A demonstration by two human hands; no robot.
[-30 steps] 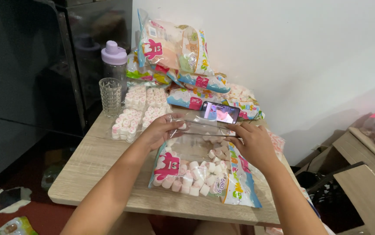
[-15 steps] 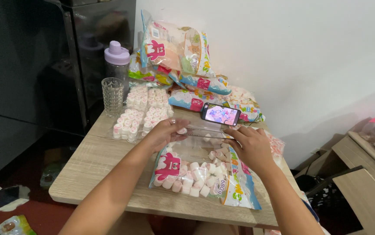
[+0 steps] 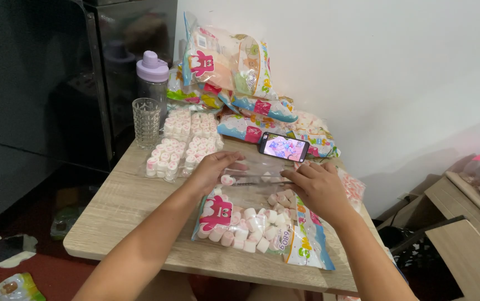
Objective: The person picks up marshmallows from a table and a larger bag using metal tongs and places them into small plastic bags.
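The counter (image 3: 123, 212), a light wood top set against a white wall and beside a dark cabinet (image 3: 39, 100), is loaded along its far edge, so that the near part is kept for the work in hand. A heap of sealed marshmallow bags (image 3: 234, 72) is stacked against the wall, out of reach of the elbows. A tall bottle (image 3: 152, 83) with a lilac lid and a ribbed glass (image 3: 146, 121) are stood upright at the far left corner, apart from the plastic. Flat packs (image 3: 187, 142) of pink and white marshmallows are laid side by side just in front of the glass. A phone (image 3: 283, 147) is propped face-up behind the hands, its screen lit and turned toward the person, presumably so it can be watched.

An opened bag (image 3: 251, 228) of marshmallows lies flat at the near edge, directly under the forearms, its mouth toward the hands.

A small clear bag (image 3: 256, 174) is held across its top between both hands, just above the opened bag and in front of the phone. The left hand (image 3: 213, 170) is closed on the left end, fingers curled over the film. The right hand (image 3: 318, 187) is pressed on the right end, fingertips pinching the strip. The film is drawn taut between them, seemingly so that the top edge lies straight. One marshmallow (image 3: 228, 180) can be seen inside it near the left hand.
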